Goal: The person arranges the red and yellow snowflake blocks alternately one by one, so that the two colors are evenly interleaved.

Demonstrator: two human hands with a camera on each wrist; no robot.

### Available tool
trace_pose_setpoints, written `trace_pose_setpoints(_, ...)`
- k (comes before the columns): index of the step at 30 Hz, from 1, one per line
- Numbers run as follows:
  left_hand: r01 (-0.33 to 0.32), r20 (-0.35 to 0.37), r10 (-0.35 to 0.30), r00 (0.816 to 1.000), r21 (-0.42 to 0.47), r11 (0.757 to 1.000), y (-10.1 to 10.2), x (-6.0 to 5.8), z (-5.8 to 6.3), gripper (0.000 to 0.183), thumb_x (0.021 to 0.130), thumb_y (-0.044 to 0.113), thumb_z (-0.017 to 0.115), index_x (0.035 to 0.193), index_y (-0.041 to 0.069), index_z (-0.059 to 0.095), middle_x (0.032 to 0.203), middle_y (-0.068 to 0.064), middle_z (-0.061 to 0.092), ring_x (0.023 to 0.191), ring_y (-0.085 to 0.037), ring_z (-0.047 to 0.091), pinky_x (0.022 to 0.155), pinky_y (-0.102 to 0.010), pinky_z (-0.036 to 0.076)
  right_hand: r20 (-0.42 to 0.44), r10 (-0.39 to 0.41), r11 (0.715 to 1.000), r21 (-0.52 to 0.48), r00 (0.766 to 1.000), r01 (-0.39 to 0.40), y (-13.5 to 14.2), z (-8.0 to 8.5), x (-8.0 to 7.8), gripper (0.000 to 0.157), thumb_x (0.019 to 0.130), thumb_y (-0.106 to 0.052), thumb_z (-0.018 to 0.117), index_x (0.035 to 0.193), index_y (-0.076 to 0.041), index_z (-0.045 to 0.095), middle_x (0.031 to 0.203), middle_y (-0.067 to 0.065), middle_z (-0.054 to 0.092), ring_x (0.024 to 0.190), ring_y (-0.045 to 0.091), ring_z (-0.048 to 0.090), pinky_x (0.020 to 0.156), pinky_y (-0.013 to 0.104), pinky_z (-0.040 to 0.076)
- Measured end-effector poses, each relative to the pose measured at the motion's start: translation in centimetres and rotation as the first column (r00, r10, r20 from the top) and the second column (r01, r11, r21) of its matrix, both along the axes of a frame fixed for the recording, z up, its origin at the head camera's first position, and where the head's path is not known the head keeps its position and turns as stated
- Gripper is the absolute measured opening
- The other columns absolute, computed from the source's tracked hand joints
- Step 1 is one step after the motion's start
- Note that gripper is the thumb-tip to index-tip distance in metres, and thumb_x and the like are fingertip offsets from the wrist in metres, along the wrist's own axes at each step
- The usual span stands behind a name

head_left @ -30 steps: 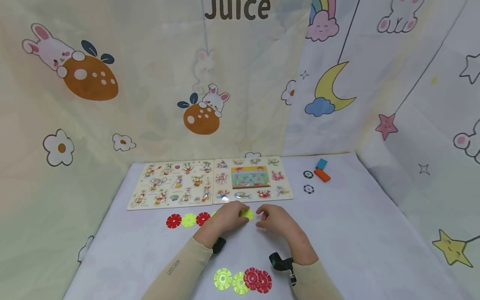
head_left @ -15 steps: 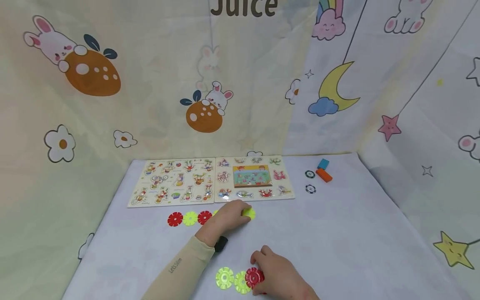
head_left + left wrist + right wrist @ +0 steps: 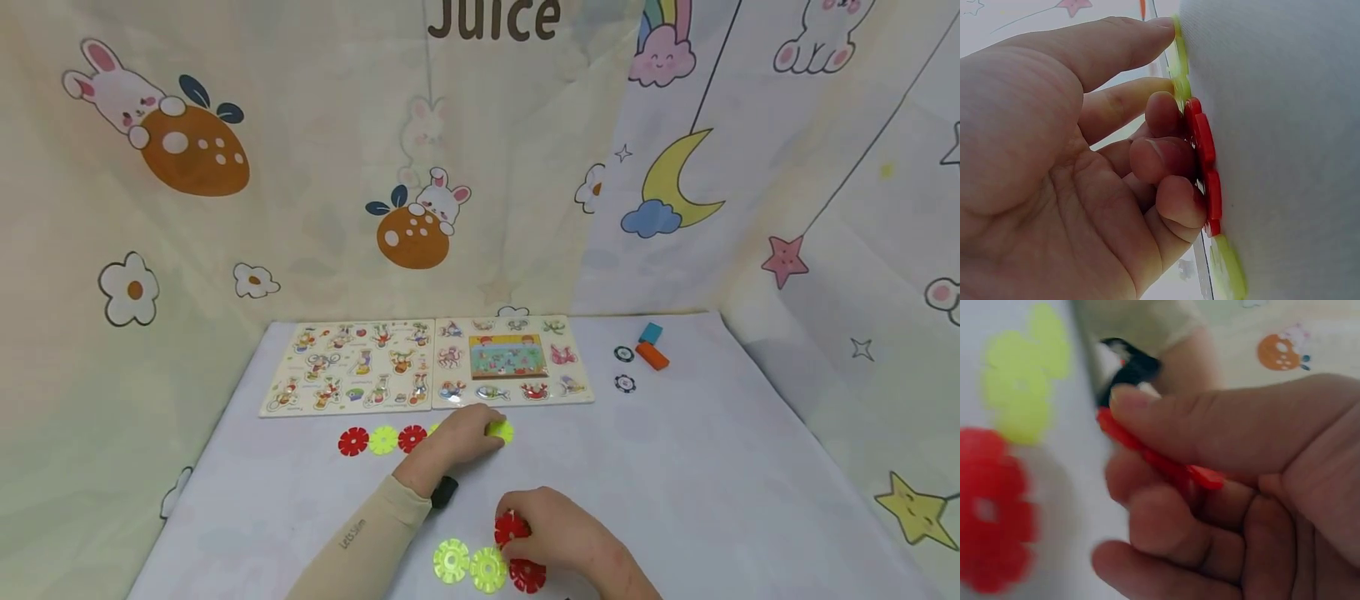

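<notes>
In the head view, a row of notched plastic building discs lies flat: a red disc (image 3: 353, 442), a yellow disc (image 3: 383, 440), another red one (image 3: 412, 438), and more partly under my left hand (image 3: 461, 435). My left thumb and index finger hold the yellow disc (image 3: 501, 431) at the row's right end. In the left wrist view, the other fingertips bend against a red disc (image 3: 1207, 165). My right hand (image 3: 558, 533) pinches a lifted red disc (image 3: 1166, 464) between thumb and fingers. Near it lie two yellow discs (image 3: 451, 561) (image 3: 488, 570) and a red disc (image 3: 528, 575).
Two picture puzzle boards (image 3: 352, 405) (image 3: 457, 401) lie side by side at the table's back. Farther right are two poker chips (image 3: 624, 354) (image 3: 625, 383), an orange block (image 3: 652, 356) and a blue block (image 3: 650, 333). A printed curtain (image 3: 315, 250) hangs behind.
My right hand has come back from beside my left hand to the near discs and picked up the upper red one. The left hand stays at the row's end.
</notes>
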State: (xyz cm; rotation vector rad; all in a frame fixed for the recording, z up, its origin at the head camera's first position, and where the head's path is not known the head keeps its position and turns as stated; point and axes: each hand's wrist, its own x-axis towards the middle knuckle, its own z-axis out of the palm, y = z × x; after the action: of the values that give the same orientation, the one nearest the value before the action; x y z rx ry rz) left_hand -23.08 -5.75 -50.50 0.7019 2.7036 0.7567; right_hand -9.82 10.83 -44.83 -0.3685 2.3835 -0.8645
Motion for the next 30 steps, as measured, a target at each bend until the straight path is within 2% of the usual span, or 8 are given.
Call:
trace_pose_setpoints(4,-0.008,0.01,0.008,1.0,0.006,1.0,0.0,0.1,0.1,0.043,0.085,0.031,0.07,0.124,0.013,0.062,0.11,0.003,0.062,0.086,-0.01,0.05,0.084,-0.032,0.045,0.046,0.018,0.99,-0.139,0.999,-0.011,1.2,3.0,-1.5,0.036,0.08,-0.022,0.075,0.113,-0.027,0.06,0.078,-0.001,0.061,0.062,0.019,0.06,0.06,0.031,0.05)
trace_pose_setpoints(7,-0.011,0.011,0.011,1.0,0.019,1.0,0.0,0.2,0.2,0.043,0.084,0.031,0.071,0.122,0.013,0.063,0.109,0.003,0.062,0.085,-0.01,0.051,0.083,-0.032,0.046,0.043,0.039,0.974,-0.224,0.998,-0.028,2.8,5.1,-2.9,0.034,0.085,-0.016,0.07,0.116,-0.027,0.059,0.08,0.003,0.063,0.06,0.023,0.062,0.062,0.034,0.051)
trace_pose_setpoints(11,-0.014,0.009,0.014,1.0,0.023,1.0,0.2,0.1,-0.1,0.044,0.083,0.032,0.071,0.122,0.014,0.063,0.105,0.005,0.062,0.083,-0.01,0.05,0.081,-0.031,0.046,0.05,-0.012,0.96,-0.281,0.999,0.026,4.9,6.2,-5.1,0.032,0.089,-0.009,0.064,0.118,-0.019,0.056,0.083,0.009,0.062,0.064,0.024,0.063,0.065,0.036,0.053)
trace_pose_setpoints(13,-0.018,0.004,0.017,1.0,0.018,1.0,0.2,0.0,-0.2,0.044,0.083,0.033,0.071,0.122,0.015,0.064,0.103,0.006,0.062,0.083,-0.01,0.05,0.081,-0.031,0.045,0.058,-0.071,0.954,-0.287,0.996,0.085,5.6,5.6,-6.3,0.03,0.089,-0.009,0.064,0.116,-0.012,0.052,0.081,0.012,0.062,0.063,0.026,0.063,0.065,0.037,0.053)
trace_pose_setpoints(15,-0.014,-0.005,0.014,1.0,0.009,1.0,0.0,0.0,-0.3,0.044,0.083,0.033,0.071,0.122,0.015,0.064,0.103,0.007,0.061,0.083,-0.01,0.049,0.081,-0.031,0.045,0.055,-0.157,0.95,-0.265,0.986,0.166,5.5,4.2,-7.5,0.029,0.088,-0.009,0.065,0.114,-0.007,0.05,0.077,0.013,0.062,0.06,0.026,0.062,0.064,0.037,0.054)
trace_pose_setpoints(20,0.014,-0.026,-0.014,1.0,-0.009,1.0,-0.2,0.2,-0.6,0.043,0.084,0.033,0.07,0.122,0.015,0.064,0.099,0.008,0.061,0.081,-0.009,0.049,0.079,-0.029,0.044,-0.006,-0.303,0.946,-0.125,0.953,0.3,4.6,0.0,-9.5,0.031,0.087,-0.016,0.068,0.111,-0.006,0.051,0.068,0.008,0.06,0.055,0.019,0.056,0.057,0.032,0.051)
trace_pose_setpoints(25,0.017,-0.018,-0.017,1.0,-0.009,1.0,0.0,0.3,-0.5,0.043,0.084,0.033,0.071,0.122,0.016,0.064,0.094,0.009,0.059,0.079,-0.01,0.048,0.075,-0.028,0.043,-0.018,-0.319,0.947,-0.045,0.947,0.318,4.3,-2.2,-10.2,0.033,0.087,-0.021,0.069,0.111,-0.008,0.05,0.067,0.007,0.06,0.055,0.021,0.056,0.055,0.03,0.049)
trace_pose_setpoints(30,0.009,-0.017,-0.009,1.0,-0.009,1.0,0.1,0.1,-0.1,0.043,0.084,0.032,0.071,0.123,0.016,0.063,0.094,0.008,0.058,0.078,-0.01,0.049,0.072,-0.027,0.044,-0.053,-0.334,0.943,-0.003,0.941,0.334,3.9,-2.9,-10.5,0.041,0.083,-0.029,0.072,0.112,-0.01,0.049,0.065,0.007,0.059,0.053,0.023,0.056,0.054,0.031,0.047)
